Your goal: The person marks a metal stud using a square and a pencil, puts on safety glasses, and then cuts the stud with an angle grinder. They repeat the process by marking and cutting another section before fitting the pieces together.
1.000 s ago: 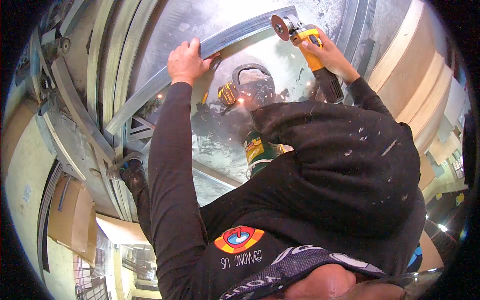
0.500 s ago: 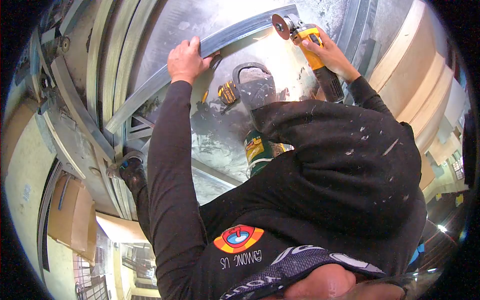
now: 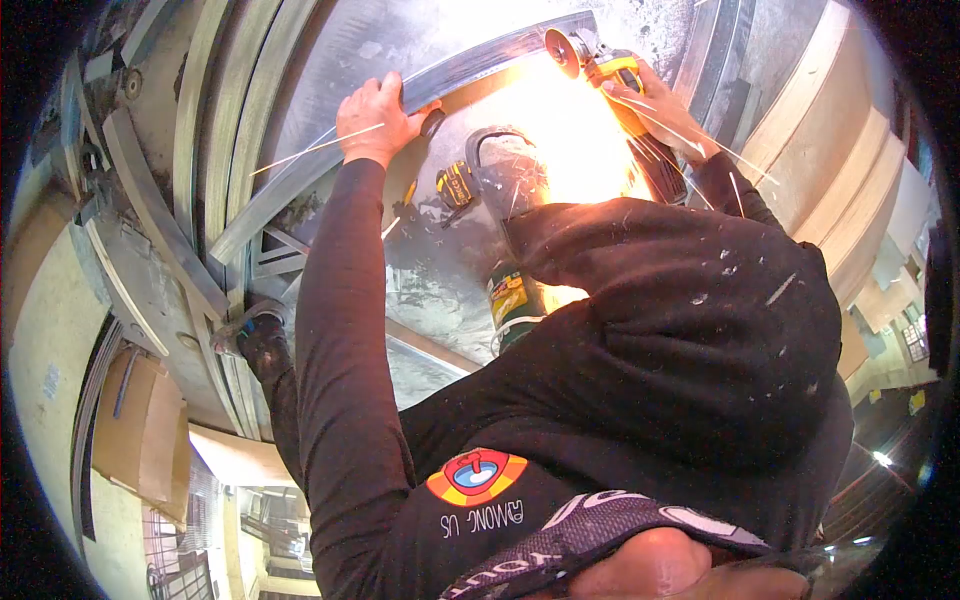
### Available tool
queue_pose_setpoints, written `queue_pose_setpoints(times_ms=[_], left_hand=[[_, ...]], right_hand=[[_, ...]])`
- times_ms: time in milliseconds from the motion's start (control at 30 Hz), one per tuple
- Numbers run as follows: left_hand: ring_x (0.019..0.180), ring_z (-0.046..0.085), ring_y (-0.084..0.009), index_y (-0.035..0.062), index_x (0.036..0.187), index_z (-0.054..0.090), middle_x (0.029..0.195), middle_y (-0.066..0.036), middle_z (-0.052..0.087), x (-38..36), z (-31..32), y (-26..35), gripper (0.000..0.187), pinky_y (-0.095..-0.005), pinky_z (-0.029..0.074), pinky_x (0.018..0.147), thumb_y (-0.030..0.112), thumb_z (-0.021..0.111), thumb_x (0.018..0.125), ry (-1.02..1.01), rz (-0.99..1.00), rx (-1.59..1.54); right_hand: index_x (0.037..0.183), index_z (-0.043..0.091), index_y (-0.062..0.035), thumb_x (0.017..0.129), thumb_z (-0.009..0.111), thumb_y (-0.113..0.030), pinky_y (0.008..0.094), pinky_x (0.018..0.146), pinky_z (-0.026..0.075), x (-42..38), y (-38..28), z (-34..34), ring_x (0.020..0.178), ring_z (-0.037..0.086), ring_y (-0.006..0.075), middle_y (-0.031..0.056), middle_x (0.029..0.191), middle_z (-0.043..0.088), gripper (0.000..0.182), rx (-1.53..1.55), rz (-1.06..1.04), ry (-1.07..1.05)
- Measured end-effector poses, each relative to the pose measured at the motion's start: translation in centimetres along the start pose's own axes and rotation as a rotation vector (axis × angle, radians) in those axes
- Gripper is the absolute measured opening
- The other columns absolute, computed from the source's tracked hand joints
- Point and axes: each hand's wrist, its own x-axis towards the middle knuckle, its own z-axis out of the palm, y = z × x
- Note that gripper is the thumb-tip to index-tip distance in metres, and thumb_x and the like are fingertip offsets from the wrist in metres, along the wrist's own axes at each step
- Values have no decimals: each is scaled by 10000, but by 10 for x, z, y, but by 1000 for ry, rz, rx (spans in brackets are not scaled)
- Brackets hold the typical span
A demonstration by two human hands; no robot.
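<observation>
A long metal bar (image 3: 480, 62) runs from the lower left to the top centre. My left hand (image 3: 378, 120) is closed around its middle, with the thumb by a small dark object (image 3: 432, 123). At the bar's right end, my right hand (image 3: 655, 105) grips a yellow and black angle grinder (image 3: 618, 75). The grinder's disc (image 3: 566, 53) is at the bar's edge. Bright sparks and glare spread below the disc and hide part of the grinder's body and the floor.
A yellow tape measure (image 3: 455, 187) lies on the floor beside my shoe (image 3: 510, 165). Curved metal bars (image 3: 205, 120) stand at the left, and curved wooden pieces (image 3: 815, 130) at the right. A green and yellow container (image 3: 512, 300) is below my knee.
Sparks and a strong orange glow have appeared between the disc and my leg. Both hands have stayed almost in place, with their holds unchanged.
</observation>
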Motion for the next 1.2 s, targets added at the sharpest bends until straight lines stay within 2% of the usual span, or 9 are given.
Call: queue_pose_setpoints(times_ms=[133, 200, 333, 433, 533, 600, 833, 900, 1200], left_hand=[[762, 657, -309, 111, 897, 631, 788, -102, 626, -1, 0, -1, 662, -432, 506, 684, 724, 720, 662, 39, 17, -14], [756, 657, -311, 111, 895, 632, 785, -102, 626, 0, 1, 0, 659, -432, 508, 677, 721, 723, 661, 34, 13, -9], [747, 658, -318, 112, 892, 633, 778, -104, 625, 0, 1, -1, 652, -433, 513, 663, 716, 728, 664, 32, 6, -9], [751, 660, -321, 116, 894, 634, 778, -104, 626, 0, 2, -1, 648, -434, 515, 665, 714, 729, 664, 34, 6, -17], [758, 661, -315, 118, 900, 636, 782, -101, 626, 0, 1, 0, 653, -434, 514, 668, 718, 727, 660, 24, 0, -19], [770, 662, -310, 120, 903, 635, 791, -100, 626, 0, 0, -1, 637, -435, 513, 681, 700, 737, 659, 15, -1, -21], [817, 661, -301, 133, 909, 627, 827, -100, 626, -1, 2, -4, 534, -433, 503, 727, 576, 782, 656, -1, 16, -64], [808, 660, -301, 133, 902, 623, 820, -100, 624, -2, 0, -3, 545, -434, 502, 717, 595, 778, 657, -11, 10, -49], [774, 659, -301, 135, 877, 610, 787, -91, 615, -1, 4, -1, 596, -438, 506, 692, 661, 771, 648, 22, -1, -18]], right_hand=[[1407, 407, -39, 935, 684, -375, 282, 892, 485, 2, 5, -2, 1043, 588, 157, 87, 1188, 606, 642, -138, 0, 43], [1408, 410, -46, 934, 682, -382, 289, 895, 485, 17, 33, -8, 1062, 581, 158, 87, 1185, 603, 641, 30, -82, -14], [1412, 400, -20, 928, 682, -404, 294, 909, 483, 3, 1, -1, 1082, 583, 171, 104, 1219, 595, 679, -37, -20, 6], [1415, 381, 18, 923, 681, -418, 293, 931, 474, 4, 8, -3, 1113, 578, 183, 127, 1247, 587, 723, 129, -29, -35], [1443, 335, 45, 924, 682, -413, 304, 962, 461, 17, 35, -13, 1142, 567, 193, 142, 1283, 573, 775, -200, -99, 24], [1484, 294, 24, 925, 683, -400, 310, 975, 451, 11, 22, -7, 1155, 553, 190, 139, 1294, 567, 803, -140, 2, 18], [1456, 349, -24, 924, 691, -379, 298, 937, 468, 24, 38, -7, 1092, 568, 173, 105, 1221, 586, 725, 62, -91, -11], [1428, 375, -47, 926, 692, -368, 287, 901, 483, 12, 2, -2, 1049, 582, 156, 84, 1183, 595, 675, 0, -70, -13], [1422, 388, -71, 937, 669, -397, 291, 890, 488, 14, 11, -1, 1037, 586, 159, 80, 1171, 598, 649, 24, -34, 5]])
